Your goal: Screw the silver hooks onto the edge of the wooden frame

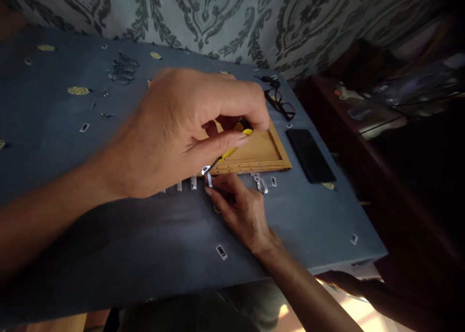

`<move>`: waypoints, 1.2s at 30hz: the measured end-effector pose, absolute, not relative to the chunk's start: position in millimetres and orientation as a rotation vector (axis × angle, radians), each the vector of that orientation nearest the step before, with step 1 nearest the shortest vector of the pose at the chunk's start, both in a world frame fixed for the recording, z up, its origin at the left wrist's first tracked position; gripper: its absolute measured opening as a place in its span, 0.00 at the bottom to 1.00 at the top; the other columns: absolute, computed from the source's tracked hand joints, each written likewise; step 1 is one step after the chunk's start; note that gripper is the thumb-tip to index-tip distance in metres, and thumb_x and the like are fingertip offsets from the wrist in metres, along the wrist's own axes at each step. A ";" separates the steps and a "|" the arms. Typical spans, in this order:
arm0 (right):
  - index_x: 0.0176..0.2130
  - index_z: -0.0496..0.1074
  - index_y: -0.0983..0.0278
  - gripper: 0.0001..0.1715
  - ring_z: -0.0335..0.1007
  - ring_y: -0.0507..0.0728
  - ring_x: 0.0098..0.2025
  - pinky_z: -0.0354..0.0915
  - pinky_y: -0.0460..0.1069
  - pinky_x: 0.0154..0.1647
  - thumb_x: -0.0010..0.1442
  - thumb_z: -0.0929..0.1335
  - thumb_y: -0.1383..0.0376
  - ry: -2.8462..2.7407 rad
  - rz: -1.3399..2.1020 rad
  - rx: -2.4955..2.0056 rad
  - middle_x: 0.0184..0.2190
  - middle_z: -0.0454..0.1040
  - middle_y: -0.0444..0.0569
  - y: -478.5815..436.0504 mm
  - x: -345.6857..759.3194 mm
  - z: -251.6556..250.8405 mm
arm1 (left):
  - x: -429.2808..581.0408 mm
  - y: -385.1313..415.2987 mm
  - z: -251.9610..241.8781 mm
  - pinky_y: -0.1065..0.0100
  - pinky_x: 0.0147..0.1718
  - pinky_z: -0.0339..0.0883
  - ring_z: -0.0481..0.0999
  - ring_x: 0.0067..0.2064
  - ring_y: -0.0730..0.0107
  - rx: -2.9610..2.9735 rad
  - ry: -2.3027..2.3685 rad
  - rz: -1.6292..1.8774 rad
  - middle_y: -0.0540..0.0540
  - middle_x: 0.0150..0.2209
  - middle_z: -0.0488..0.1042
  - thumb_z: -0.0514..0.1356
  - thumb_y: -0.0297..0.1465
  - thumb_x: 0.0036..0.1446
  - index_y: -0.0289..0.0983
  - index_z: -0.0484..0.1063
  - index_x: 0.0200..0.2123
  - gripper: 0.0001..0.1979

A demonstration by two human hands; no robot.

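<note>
My left hand point(203, 114) is closed round the yellow and black handle of a screwdriver point(229, 152), above a wooden frame point(250, 166). The screwdriver slants down to the left, its tip at a small metal clip point(209, 178) on the frame's near edge. Below it, my right hand point(243, 206) pinches that clip between thumb and finger. Further metal clips point(193, 182) stick out along the same edge to the left. Another clip point(258, 182) lies at the edge to the right. My left hand covers much of the frame.
A black phone point(311, 156) lies right of the frame, with glasses point(281, 104) behind it. Several loose metal clips point(123, 70) and small screws point(106, 115) are spread over the blue patterned cloth point(174, 249) at far left. A patterned wall covering point(203, 17) borders the back.
</note>
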State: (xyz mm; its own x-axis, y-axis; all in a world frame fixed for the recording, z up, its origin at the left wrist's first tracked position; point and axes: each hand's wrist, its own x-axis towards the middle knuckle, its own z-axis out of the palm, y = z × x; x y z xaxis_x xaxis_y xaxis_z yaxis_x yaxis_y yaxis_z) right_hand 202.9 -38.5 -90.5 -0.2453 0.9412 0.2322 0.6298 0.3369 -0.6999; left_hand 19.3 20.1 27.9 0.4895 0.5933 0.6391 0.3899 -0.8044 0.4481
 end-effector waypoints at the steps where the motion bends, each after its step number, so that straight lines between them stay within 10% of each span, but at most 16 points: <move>1: 0.40 0.72 0.59 0.04 0.80 0.55 0.31 0.73 0.47 0.34 0.65 0.68 0.62 -1.971 0.635 -1.374 0.33 0.82 0.45 -38.7 202.9 -90.7 | 19.5 20.0 28.6 0.85 0.27 0.61 0.72 0.28 0.87 2.489 0.839 1.202 0.58 0.27 0.78 0.68 0.17 0.49 0.35 0.79 0.32 0.09; 36: 0.40 0.72 0.58 0.02 0.80 0.55 0.31 0.71 0.46 0.33 0.65 0.69 0.63 -1.965 0.615 -1.359 0.33 0.82 0.44 -38.2 202.3 -91.2 | 18.2 21.0 21.8 0.77 0.34 0.69 0.76 0.34 0.82 2.618 0.898 1.190 0.57 0.33 0.76 0.63 0.31 0.62 0.36 0.74 0.36 0.04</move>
